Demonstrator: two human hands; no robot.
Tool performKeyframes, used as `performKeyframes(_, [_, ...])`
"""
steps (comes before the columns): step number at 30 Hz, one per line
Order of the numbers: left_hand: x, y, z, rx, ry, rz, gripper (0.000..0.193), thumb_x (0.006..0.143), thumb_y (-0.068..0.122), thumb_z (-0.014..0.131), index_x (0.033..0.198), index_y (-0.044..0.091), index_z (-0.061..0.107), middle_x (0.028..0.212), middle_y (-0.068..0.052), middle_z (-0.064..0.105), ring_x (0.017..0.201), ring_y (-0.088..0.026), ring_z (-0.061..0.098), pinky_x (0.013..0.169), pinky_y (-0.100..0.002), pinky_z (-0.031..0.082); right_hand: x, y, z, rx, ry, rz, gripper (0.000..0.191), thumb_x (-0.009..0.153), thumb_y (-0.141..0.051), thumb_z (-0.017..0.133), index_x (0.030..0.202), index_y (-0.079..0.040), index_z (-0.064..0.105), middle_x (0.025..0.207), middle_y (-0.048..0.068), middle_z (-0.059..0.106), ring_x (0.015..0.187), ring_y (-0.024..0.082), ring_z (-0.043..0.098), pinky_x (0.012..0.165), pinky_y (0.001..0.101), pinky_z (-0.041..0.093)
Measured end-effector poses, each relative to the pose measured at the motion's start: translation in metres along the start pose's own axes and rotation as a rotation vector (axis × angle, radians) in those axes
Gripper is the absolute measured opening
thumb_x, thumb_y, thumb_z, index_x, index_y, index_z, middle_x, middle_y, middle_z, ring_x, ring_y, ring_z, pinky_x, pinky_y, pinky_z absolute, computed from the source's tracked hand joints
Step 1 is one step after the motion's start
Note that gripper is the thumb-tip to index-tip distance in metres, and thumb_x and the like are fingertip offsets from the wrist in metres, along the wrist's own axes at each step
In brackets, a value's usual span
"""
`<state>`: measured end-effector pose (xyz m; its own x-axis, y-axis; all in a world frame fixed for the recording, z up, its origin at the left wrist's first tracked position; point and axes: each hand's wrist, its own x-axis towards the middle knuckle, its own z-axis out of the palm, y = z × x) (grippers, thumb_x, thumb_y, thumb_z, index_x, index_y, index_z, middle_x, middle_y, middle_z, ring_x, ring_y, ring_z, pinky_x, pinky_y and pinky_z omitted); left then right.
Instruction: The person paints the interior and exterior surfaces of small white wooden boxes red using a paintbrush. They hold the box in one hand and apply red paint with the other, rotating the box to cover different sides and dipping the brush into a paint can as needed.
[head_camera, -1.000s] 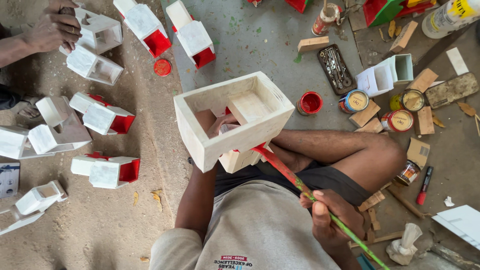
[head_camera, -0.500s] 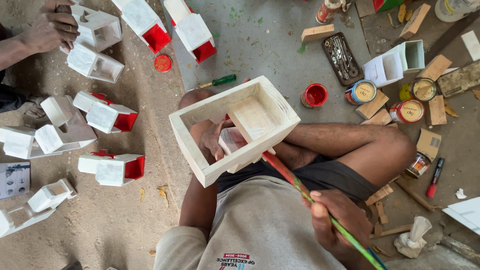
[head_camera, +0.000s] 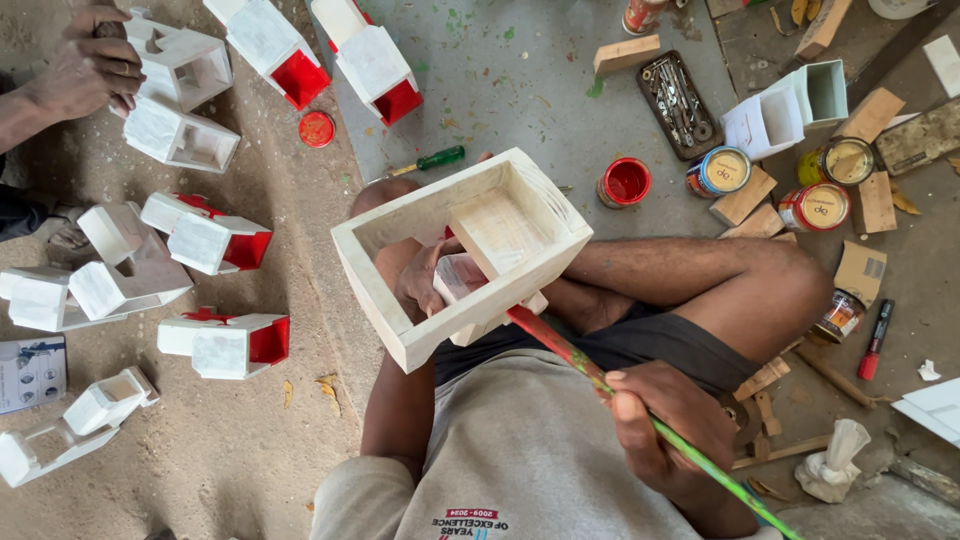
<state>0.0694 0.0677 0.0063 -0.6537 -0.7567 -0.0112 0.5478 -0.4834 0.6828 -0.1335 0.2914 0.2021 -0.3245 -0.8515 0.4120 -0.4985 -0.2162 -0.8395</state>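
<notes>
While the person sits cross-legged on the floor (head_camera: 560, 90), the left hand (head_camera: 420, 282) reaches inside the open white-painted wooden box frame (head_camera: 460, 255) and holds it up over the lap, fingers curled around an inner block; the frame is tilted, open face toward the camera. Right hand (head_camera: 665, 435) is closed around a long green-and-red paintbrush handle (head_camera: 640, 410), whose red end touches the frame's lower edge. Just beyond the frame on the floor: an open round tin of red paint (head_camera: 626, 182), a green-handled screwdriver (head_camera: 428, 161), and several closed paint tins (head_camera: 820, 190) among small wooden offcuts (head_camera: 742, 197). To the left lie white box pieces with red-painted insides (head_camera: 225, 240), well apart from the held frame. At the top left, another person's hand (head_camera: 85, 68) rests on one white box (head_camera: 185, 65).
</notes>
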Motion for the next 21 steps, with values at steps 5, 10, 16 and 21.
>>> performKeyframes(5, [-0.009, -0.002, 0.003, 0.0, 0.01, -0.018, 0.105, 0.068, 0.022, 0.094, 0.155, -0.002, 0.04, 0.146, -0.017, 0.056, 0.132, -0.029, 0.058, 0.112, -0.043, 0.049, 0.0, 0.001, 0.009, -0.108, 0.008, -0.115, 0.011, 0.096, -0.004, 0.065, 0.098, 0.007, 0.065, 0.086, 0.018, 0.074, 0.075, 0.023, 0.077, 0.065, 0.032, 0.064])
performKeyframes(10, [-0.003, -0.002, 0.003, -0.006, 0.015, -0.005, 0.106, 0.068, 0.022, 0.094, 0.155, -0.002, 0.04, 0.146, -0.017, 0.056, 0.132, -0.029, 0.058, 0.112, -0.043, 0.048, 0.002, -0.002, 0.01, -0.134, -0.011, -0.151, 0.011, 0.095, -0.003, 0.066, 0.098, 0.008, 0.065, 0.087, 0.018, 0.073, 0.076, 0.024, 0.077, 0.066, 0.0332, 0.064])
performKeyframes(16, [-0.003, -0.005, 0.003, -0.017, 0.042, 0.005, 0.107, 0.067, 0.023, 0.095, 0.155, -0.001, 0.04, 0.146, -0.017, 0.055, 0.133, -0.028, 0.057, 0.113, -0.043, 0.048, -0.01, 0.002, 0.001, -0.123, 0.073, -0.116, 0.011, 0.097, -0.003, 0.063, 0.099, 0.007, 0.065, 0.087, 0.018, 0.073, 0.075, 0.025, 0.076, 0.067, 0.0344, 0.064])
performKeyframes(21, [-0.003, -0.007, -0.003, -0.032, 0.094, 0.043, 0.107, 0.066, 0.024, 0.095, 0.155, -0.001, 0.04, 0.147, -0.016, 0.055, 0.133, -0.028, 0.057, 0.113, -0.043, 0.047, -0.034, 0.007, -0.019, -0.062, 0.255, 0.053, 0.02, 0.103, -0.014, 0.059, 0.107, 0.005, 0.062, 0.09, 0.016, 0.07, 0.067, 0.019, 0.071, 0.062, 0.0288, 0.059])
